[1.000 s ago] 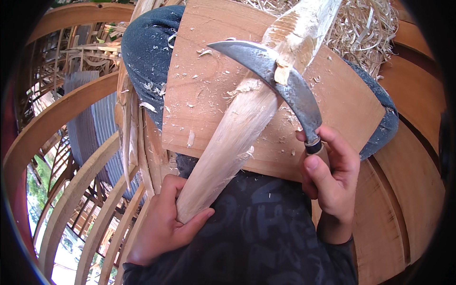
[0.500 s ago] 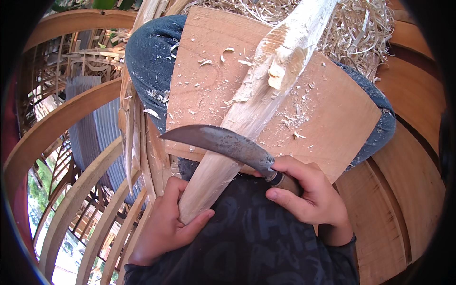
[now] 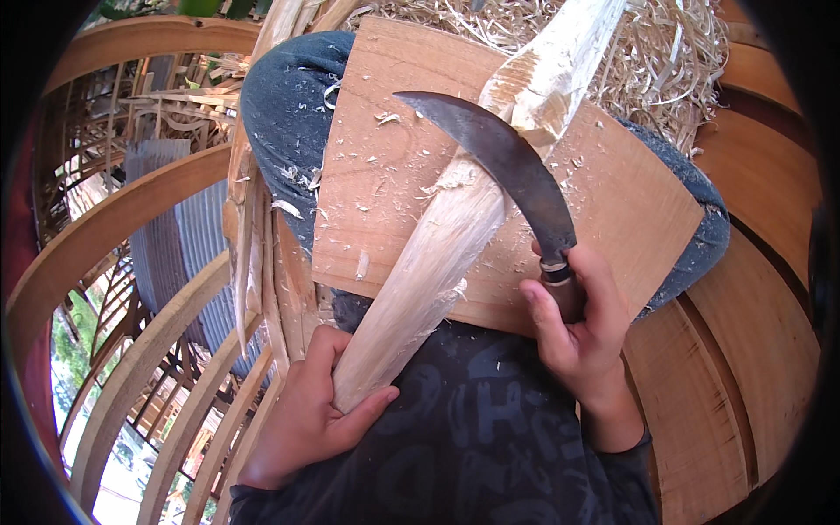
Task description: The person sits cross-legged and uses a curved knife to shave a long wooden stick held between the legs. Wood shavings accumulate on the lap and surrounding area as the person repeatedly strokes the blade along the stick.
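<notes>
A long pale piece of wood [image 3: 429,254] slants across my lap, its near end against my shirt and its far end up at the top right. My left hand [image 3: 306,411] is wrapped round that near end. In my right hand [image 3: 584,319] is the short handle of a knife with a dark, curved blade [image 3: 516,166]. The blade lies across the wood about midway along, its tip pointing to the upper left. A rough, notched part of the wood shows just beyond the blade. Under the wood rests a flat brown board [image 3: 630,210] laid over my thighs.
Curly wood shavings [image 3: 665,61] are heaped beyond the board, and small chips lie on it. Split wood strips [image 3: 254,236] stand left of my leg. Curved wooden slats [image 3: 114,227] form a railing on the left; broad planks [image 3: 700,394] lie to the right.
My right hand has moved the knife away from me along the wood and turned it, so the blade points farther up. A curl now stands on the wood. My left hand has stayed put.
</notes>
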A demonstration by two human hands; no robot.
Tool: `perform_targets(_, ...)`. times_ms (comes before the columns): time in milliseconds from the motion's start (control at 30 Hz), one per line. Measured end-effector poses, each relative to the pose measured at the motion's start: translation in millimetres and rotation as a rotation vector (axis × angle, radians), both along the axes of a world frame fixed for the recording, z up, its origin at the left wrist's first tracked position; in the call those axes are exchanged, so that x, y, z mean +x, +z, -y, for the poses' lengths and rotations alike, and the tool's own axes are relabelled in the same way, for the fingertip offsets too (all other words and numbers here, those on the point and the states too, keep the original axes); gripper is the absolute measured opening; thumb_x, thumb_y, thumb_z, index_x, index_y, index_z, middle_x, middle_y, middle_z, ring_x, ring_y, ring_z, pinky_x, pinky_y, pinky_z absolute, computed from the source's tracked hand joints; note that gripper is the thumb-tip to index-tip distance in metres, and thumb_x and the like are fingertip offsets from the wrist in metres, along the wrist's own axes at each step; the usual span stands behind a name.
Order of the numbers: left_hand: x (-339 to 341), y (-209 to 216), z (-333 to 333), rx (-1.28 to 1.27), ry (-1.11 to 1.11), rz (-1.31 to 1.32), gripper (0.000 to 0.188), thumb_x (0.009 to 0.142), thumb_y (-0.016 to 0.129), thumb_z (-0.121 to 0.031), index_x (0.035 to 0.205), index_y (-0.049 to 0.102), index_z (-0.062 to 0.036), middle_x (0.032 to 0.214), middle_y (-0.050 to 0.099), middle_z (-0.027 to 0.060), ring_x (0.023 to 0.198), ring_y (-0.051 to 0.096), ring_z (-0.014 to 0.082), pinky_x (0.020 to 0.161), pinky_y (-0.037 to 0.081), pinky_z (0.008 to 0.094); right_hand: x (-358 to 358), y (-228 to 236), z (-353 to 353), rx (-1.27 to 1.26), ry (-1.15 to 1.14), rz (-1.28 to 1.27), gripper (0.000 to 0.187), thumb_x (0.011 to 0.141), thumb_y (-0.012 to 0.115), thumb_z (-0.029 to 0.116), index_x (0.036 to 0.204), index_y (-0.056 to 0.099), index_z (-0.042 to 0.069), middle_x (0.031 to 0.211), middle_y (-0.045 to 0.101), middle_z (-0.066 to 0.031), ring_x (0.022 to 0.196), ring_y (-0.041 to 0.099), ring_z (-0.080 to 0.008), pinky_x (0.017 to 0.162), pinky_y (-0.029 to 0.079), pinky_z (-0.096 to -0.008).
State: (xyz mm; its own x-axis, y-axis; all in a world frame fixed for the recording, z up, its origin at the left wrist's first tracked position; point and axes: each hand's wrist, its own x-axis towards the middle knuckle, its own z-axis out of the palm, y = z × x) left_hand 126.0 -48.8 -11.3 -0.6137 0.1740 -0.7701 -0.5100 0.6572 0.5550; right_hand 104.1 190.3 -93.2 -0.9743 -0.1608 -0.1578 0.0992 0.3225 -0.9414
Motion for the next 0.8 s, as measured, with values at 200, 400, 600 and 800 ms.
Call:
perform_targets(200, -3, 3, -3, -0.051, -0.002, 0.027, 0.044, 0.079, 0.072, -0.019, 0.106, 0.042, -0.0003, 0.082, 0.061, 0.0171, 0.069, 0.065, 0.0253, 0.058, 0.05, 0.0319, -11, 15, -16, -0.338, 0.388, 0.407, 0.037, 0.083, 0.062, 0.002, 0.117, 0.049, -0.004, 0.101, 0.062, -0.0146, 0.087, 0.062, -0.0188, 0.078, 0.047, -0.028)
perform_targets(400, -3, 2, -7, -0.078, -0.039, -0.05, 0.044, 0.079, 0.072, -0.019, 0.105, 0.044, 0.0009, 0.083, 0.059, 0.0179, 0.071, 0.065, 0.0286, 0.059, 0.05, 0.0337, -7, 19, -2, -0.461, -0.034, 0.521, 0.033, 0.085, 0.06, 0.001, 0.116, 0.051, -0.006, 0.109, 0.061, -0.0122, 0.099, 0.058, -0.0161, 0.084, 0.044, -0.026)
perform_targets(600, 3, -1, -2, -0.035, -0.035, -0.152, 0.043, 0.079, 0.071, -0.019, 0.105, 0.044, 0.0009, 0.083, 0.06, 0.0179, 0.071, 0.065, 0.0303, 0.059, 0.049, 0.0342, -14, 20, -12, -0.428, -0.094, 0.525, 0.031, 0.085, 0.06, 0.001, 0.114, 0.053, -0.006, 0.106, 0.062, -0.0124, 0.099, 0.057, -0.0154, 0.085, 0.044, -0.0263)
perform_targets(800, -1, 1, -3, -0.058, -0.034, -0.04, 0.043, 0.08, 0.071, -0.02, 0.107, 0.043, 0.0003, 0.084, 0.059, 0.0178, 0.071, 0.065, 0.0301, 0.057, 0.05, 0.0345, -17, 24, -12, -0.408, 0.257, 0.523, 0.031, 0.084, 0.062, 0.003, 0.113, 0.054, -0.006, 0.107, 0.062, -0.0123, 0.102, 0.057, -0.0175, 0.087, 0.043, -0.0279)
